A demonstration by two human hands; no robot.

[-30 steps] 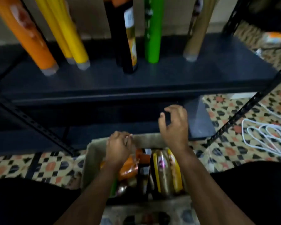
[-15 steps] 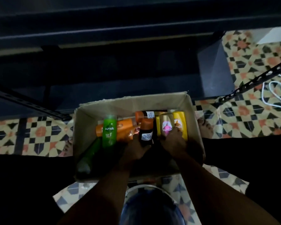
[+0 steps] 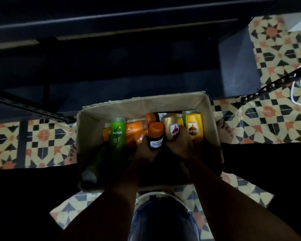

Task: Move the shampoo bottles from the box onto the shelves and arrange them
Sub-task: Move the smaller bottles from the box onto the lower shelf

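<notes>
The lower body of the black bottle with the orange cap [image 3: 155, 136] is covered by the left hand [image 3: 146, 150], whose fingers are lost in shadow. The right hand [image 3: 179, 145] hides the base of the gold bottle [image 3: 171, 126]. The orange bottles [image 3: 134, 131] lie partly under the upright green bottle [image 3: 118, 134]. The brown cardboard box [image 3: 142, 105] has a floor too dark to read. The white cable [image 3: 297, 91] is cut off at the right edge.

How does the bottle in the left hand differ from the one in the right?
The black bottle in the left hand has an orange cap; the gold bottle in the right hand has a gold cap. The black one looks slimmer. Both are gripped, caps up, inside the box.
</notes>
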